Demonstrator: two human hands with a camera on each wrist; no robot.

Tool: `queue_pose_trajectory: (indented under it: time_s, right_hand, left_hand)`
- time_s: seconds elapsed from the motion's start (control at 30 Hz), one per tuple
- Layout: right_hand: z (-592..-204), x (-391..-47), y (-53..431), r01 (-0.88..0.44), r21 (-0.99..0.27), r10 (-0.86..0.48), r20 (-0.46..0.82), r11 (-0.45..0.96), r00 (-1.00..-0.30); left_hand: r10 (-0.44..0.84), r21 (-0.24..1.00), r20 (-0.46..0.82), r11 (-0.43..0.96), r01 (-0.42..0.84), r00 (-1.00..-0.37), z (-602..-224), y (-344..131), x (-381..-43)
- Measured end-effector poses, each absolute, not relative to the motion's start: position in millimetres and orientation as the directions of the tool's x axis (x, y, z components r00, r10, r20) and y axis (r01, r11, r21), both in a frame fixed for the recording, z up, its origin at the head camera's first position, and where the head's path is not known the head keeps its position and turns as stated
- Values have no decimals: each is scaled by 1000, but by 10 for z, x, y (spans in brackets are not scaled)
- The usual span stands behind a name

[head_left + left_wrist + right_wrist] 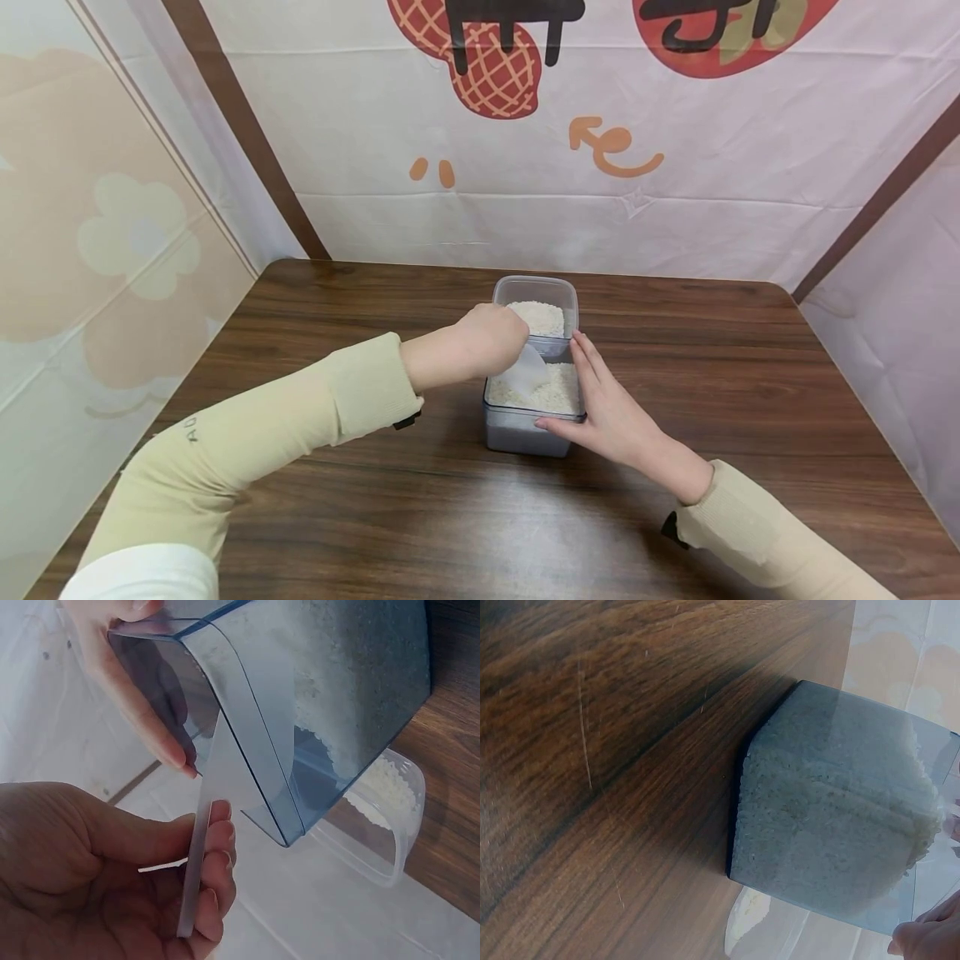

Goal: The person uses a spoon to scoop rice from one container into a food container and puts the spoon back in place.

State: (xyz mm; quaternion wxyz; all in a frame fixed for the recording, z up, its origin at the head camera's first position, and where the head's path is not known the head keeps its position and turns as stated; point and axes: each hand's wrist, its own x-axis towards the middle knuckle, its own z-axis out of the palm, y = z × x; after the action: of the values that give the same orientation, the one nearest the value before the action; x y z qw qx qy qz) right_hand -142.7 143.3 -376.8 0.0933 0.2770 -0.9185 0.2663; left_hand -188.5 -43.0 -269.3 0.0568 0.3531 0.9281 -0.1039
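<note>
A blue-tinted clear box (525, 433) full of white rice (558, 392) stands mid-table. My left hand (495, 337) grips the flat handle of a translucent scoop (528, 371), whose blade is down in the rice. In the left wrist view the fingers of that left hand (202, 885) curl round the scoop handle (196, 870) beside the box wall (330, 690). My right hand (592, 392) lies with straight fingers against the box's right side, thumb at its front corner. The right wrist view shows the rice-filled box (832, 825) and a fingertip (930, 934).
A smaller clear tub (536, 292) holding some rice (538, 317) stands right behind the box, also seen as the clear tub (382, 817). The dark wooden table (300, 500) is walled in by printed cloth (675, 208) at the back and both sides.
</note>
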Motion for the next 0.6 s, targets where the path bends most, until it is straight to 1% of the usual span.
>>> queue_pose_trajectory:
  time_s: [0.23, 0.5, 0.6]
  right_hand:
    - [-3768, -1434, 1439, -560, -448, -464, 313, 697, -829]
    - [-3770, -1452, 1447, -569, -446, -465, 329, 691, -822]
    - [-3765, -1459, 1447, -566, -447, -463, 327, 693, -824]
  left_hand:
    - [644, -213, -230, 698, 683, -730, -2747, -385, -1870]
    - [684, -225, -172, 673, 704, -709, -2761, -399, -1862]
    - [671, -229, -178, 683, 694, -719, -2772, -391, -1866]
